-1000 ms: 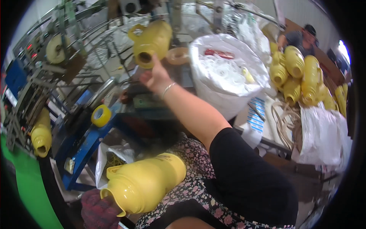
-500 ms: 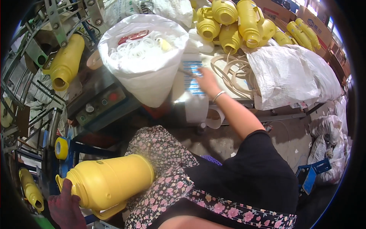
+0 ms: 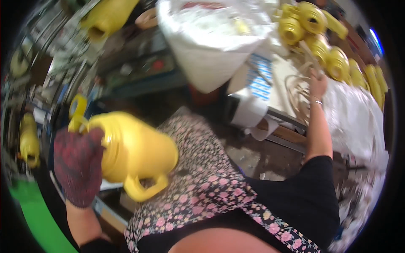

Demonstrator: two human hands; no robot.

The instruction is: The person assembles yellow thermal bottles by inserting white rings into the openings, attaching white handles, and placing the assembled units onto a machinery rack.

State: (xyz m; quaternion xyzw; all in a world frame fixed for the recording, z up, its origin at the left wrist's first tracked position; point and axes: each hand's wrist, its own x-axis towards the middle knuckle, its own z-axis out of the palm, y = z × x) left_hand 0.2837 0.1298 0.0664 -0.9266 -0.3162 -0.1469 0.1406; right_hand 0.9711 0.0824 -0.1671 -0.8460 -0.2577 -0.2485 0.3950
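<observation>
My left hand (image 3: 79, 162), in a dark red knitted glove, grips the neck end of a yellow thermos flask shell (image 3: 141, 147). The shell lies sideways across my lap with its loop handle pointing down. Over the table at the right, my bare right hand (image 3: 318, 86) is closed around a beige strap (image 3: 311, 57) whose end sticks up past the fingers; motion blurs it. More of the strap lies coiled (image 3: 295, 95) beside that hand. To its left, a thin dark tool (image 3: 258, 72) rests on a blue-and-white label sheet (image 3: 260, 86).
A white sack (image 3: 206, 55) of clear rings stands ahead. Several yellow flask shells (image 3: 312, 23) are heaped at the far right, behind white woven sacking (image 3: 350, 114). A machine panel (image 3: 143, 78) with a red button and a yellow tape roll (image 3: 78, 105) are at left.
My right hand has left the label sheet and the thin tool, moving right to the strap. My left hand has wrapped further round the shell's neck and raised it. The view has shifted.
</observation>
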